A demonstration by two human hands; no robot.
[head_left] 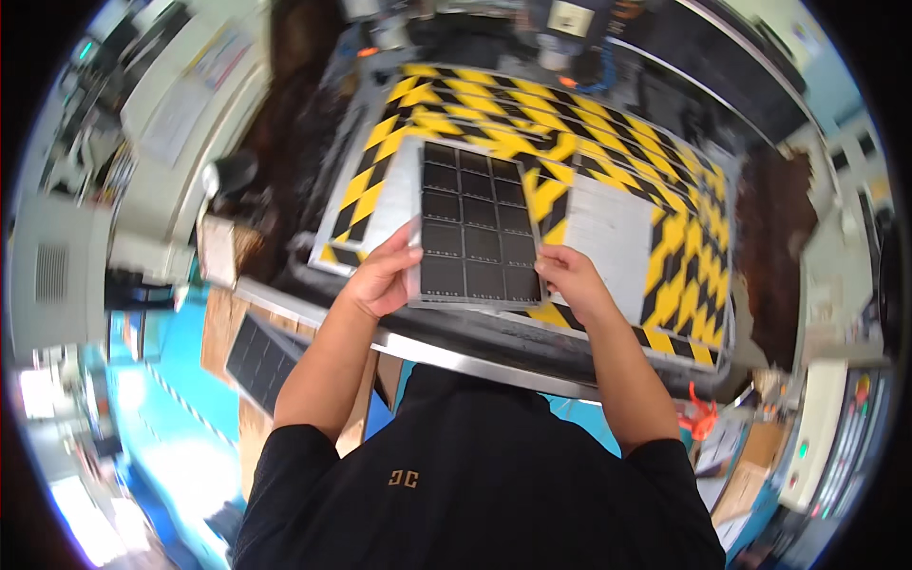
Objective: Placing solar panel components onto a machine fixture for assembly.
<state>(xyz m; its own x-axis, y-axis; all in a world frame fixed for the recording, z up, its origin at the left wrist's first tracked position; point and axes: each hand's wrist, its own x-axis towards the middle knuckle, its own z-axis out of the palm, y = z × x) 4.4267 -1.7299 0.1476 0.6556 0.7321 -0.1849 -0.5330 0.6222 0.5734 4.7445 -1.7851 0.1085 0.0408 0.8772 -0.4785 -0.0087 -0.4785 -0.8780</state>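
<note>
as left hand (pixel 385 274) and right hand (pixel 573 277) pinch a black gridded panel (pixel 480 228) over the striped bed's front edge (pixel 679 349), positioning seems underway, next needing steadiness.

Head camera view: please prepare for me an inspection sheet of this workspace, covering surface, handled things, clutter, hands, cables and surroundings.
Surface: yellow-and-black striped bed, with a pale grey rectangle on its right half.
Handled things: one dark gridded panel, held over the bed.
Clutter: similar dark panels at lower left; a red-orange item at right, too blurred to identify.
Hands: left hand and right hand grip opposite side edges.
Cables: blue line at the back; cable or hose, cannot tell.
Surroundings: turquoise floor; control box with a green light.
</note>
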